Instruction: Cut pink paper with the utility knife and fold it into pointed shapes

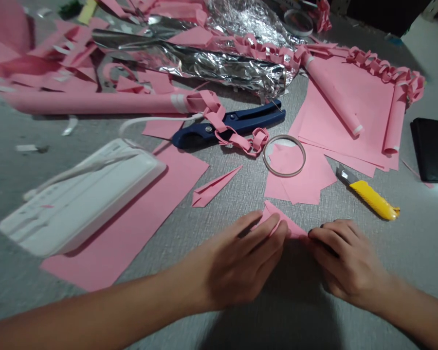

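Observation:
Between my two hands is a small folded piece of pink paper [294, 227], partly covered by my fingers. My left hand [246, 255] presses and grips its left part. At the right tip, my right hand [346, 260] pinches the paper with curled fingers. A finished-looking pointed fold of pink paper [215, 188] lies on the table just beyond my left hand. Past the held piece, a roll of clear tape [302, 154] rests on small pink sheets [292, 189]. The yellow box cutter [374, 198] lies beyond my right hand, blade showing.
On the left, a white power strip-like box [95, 194] sits on a pink sheet [160, 194]. Blue-handled shears [229, 127] lie under a pink paper chain [241, 141]. Crumpled foil [219, 63], pink paper rolls [105, 102] and scraps fill the back. A black phone [429, 149] is at right.

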Tool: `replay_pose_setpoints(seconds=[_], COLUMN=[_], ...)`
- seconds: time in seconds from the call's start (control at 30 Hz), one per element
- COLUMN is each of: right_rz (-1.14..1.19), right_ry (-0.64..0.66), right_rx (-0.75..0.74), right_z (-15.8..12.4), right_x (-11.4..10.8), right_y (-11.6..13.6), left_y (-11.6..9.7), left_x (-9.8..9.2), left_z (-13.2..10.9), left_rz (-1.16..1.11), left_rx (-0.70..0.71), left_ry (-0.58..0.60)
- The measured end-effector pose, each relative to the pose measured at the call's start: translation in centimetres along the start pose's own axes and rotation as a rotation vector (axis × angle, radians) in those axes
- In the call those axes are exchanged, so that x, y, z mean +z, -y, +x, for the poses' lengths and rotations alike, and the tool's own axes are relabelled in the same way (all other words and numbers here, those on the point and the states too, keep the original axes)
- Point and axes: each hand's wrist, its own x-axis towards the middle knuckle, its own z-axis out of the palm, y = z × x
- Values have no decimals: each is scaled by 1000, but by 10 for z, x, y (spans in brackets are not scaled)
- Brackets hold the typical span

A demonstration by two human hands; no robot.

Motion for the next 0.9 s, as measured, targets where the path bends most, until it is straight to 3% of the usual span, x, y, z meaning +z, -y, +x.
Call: replay_pose_setpoints(seconds=[0.3,0.5,0.67,0.9], right_rz=[-26,-21,-30,-30], right_ry=[7,25,10,15], right_rx=[-6,-24,-10,-22], right_z=[1,1,0,0], right_x=[-1,-3,-1,-1], right_y=[2,1,1,1], left_y=[-8,-13,-13,-14], left_x=[-14,-18,-11,-17], left_z=[-14,-18,-18,-17], left_rz=[48,-91,-69,-81], left_rx=[17,215,148,115], left_ry=[44,20,15,127])
